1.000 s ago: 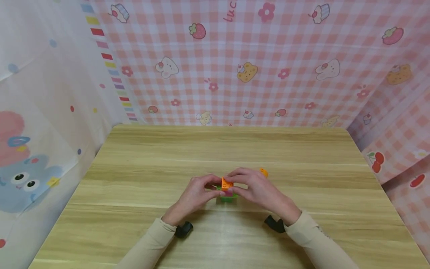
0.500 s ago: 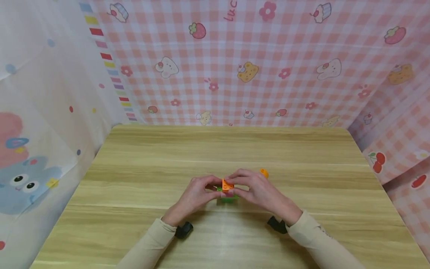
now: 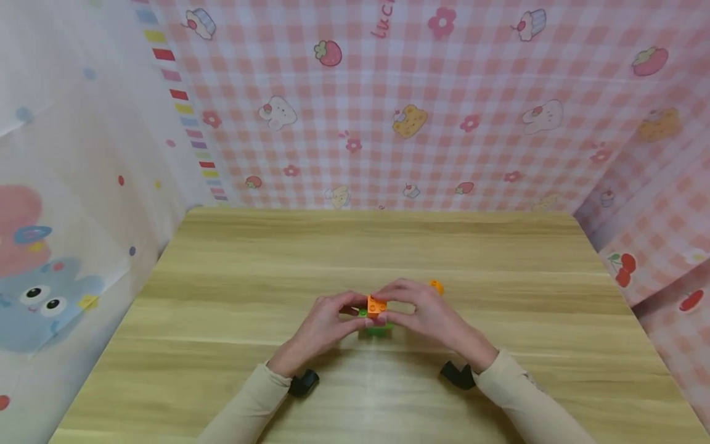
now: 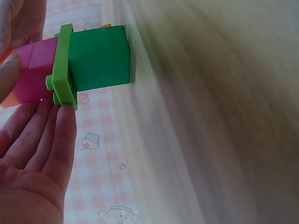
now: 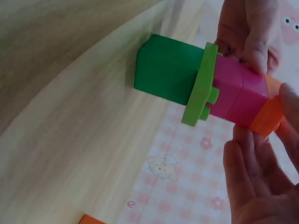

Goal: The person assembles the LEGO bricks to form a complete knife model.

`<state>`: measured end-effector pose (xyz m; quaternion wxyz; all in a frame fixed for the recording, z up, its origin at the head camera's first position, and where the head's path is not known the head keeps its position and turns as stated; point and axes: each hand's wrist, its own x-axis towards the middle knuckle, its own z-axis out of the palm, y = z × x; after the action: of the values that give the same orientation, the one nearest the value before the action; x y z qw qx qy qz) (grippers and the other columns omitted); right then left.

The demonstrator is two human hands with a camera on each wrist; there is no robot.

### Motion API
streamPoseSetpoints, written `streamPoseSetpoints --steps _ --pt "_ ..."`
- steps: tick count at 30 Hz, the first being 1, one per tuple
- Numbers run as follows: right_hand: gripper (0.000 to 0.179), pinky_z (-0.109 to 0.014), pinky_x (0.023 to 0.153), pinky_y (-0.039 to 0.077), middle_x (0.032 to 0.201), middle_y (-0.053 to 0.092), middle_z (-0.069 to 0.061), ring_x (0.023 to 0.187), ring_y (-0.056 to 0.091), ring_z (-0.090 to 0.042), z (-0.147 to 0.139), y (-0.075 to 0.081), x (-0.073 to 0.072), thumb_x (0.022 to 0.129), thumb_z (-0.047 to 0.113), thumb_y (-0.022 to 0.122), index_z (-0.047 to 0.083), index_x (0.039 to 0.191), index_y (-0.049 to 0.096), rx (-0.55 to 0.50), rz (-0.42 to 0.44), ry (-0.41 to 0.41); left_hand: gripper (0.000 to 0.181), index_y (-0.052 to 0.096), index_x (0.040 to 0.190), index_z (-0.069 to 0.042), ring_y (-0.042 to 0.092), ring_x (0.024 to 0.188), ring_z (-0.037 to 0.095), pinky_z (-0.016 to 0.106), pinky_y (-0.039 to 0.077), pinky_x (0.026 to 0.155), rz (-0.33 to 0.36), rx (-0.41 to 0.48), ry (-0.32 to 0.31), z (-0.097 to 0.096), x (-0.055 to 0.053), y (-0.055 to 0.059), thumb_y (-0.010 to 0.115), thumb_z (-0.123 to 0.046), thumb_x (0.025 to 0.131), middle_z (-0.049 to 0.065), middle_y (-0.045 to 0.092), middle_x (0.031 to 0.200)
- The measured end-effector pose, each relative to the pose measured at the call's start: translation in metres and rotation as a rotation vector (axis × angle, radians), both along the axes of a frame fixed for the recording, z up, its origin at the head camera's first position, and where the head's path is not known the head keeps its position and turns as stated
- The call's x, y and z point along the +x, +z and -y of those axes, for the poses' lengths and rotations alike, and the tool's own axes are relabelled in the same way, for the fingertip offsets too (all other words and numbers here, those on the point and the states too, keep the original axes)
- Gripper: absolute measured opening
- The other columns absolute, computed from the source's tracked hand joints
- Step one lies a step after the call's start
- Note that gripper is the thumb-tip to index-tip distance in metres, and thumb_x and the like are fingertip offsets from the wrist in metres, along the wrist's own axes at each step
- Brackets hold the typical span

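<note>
Rose as a block stack [image 5: 201,86] between left hand [image 3: 327,320] and right hand [image 3: 429,314], over the table [image 3: 366,246]; lay as a loose piece [image 3: 437,287] just behind right hand; hung as cloth [image 3: 366,92] behind the table.

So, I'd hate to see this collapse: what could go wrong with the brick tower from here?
If the right hand presses the orange brick unevenly, the tower might tilt at its dark green brick. The left hand, close to the overhanging light green plate, could lever it loose. The separate orange piece just beyond the right hand might get knocked.
</note>
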<state>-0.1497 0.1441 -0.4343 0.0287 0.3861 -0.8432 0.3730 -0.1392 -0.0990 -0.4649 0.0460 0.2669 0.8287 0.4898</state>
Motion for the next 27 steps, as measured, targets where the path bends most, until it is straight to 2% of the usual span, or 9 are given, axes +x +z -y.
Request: streamPoseSetpoints --steps 6,11,17,22,27 --pt "0.049 -0.044 0.099 0.057 0.131 0.07 -0.004 0.117 0.067 -0.022 -0.009 0.001 -0.002 0.091 0.021 0.082 0.009 0.137 0.067 -0.001 0.13 -0.023 0.038 0.069 0.128 -0.004 0.068 0.113 0.02 0.031 0.059 0.093 0.009 -0.03 0.005 -0.002 0.001 0.003 0.078 -0.021 0.095 0.01 0.072 0.126" --pt "0.049 -0.053 0.101 0.054 0.137 0.066 -0.005 0.123 0.064 -0.029 -0.023 0.005 0.0 0.094 0.028 0.079 0.013 0.138 0.066 0.001 0.169 -0.092 0.05 0.062 0.137 -0.002 0.065 0.121 0.024 0.04 0.057 0.098 0.02 -0.02 0.023 -0.003 0.002 0.006 0.078 -0.024 0.096 0.011 0.067 0.134" --pt "0.044 -0.057 0.101 0.053 0.139 0.065 -0.009 0.121 0.064 -0.039 -0.043 0.004 -0.006 0.098 0.026 0.075 0.012 0.138 0.065 -0.02 0.157 -0.187 0.044 0.062 0.136 -0.003 0.063 0.123 0.026 0.042 0.055 0.102 -0.009 0.026 0.036 -0.005 0.001 0.01 0.075 -0.02 0.098 0.012 0.067 0.135" --pt "0.043 -0.058 0.101 0.053 0.138 0.066 -0.01 0.123 0.063 -0.037 -0.056 0.001 -0.013 0.096 0.022 0.077 0.011 0.136 0.067 -0.02 0.095 -0.244 0.037 0.065 0.131 -0.005 0.064 0.12 0.028 0.041 0.055 0.101 -0.014 0.033 0.055 -0.005 0.001 0.013 0.075 -0.018 0.098 0.008 0.069 0.13" --pt "0.045 -0.059 0.103 0.051 0.14 0.064 -0.012 0.128 0.06 -0.036 -0.067 -0.001 -0.019 0.096 0.022 0.077 0.01 0.138 0.066 -0.008 0.104 -0.273 0.034 0.067 0.128 -0.005 0.066 0.115 0.025 0.041 0.056 0.099 -0.024 0.026 0.06 -0.006 0.002 0.014 0.075 -0.017 0.097 0.005 0.071 0.124"
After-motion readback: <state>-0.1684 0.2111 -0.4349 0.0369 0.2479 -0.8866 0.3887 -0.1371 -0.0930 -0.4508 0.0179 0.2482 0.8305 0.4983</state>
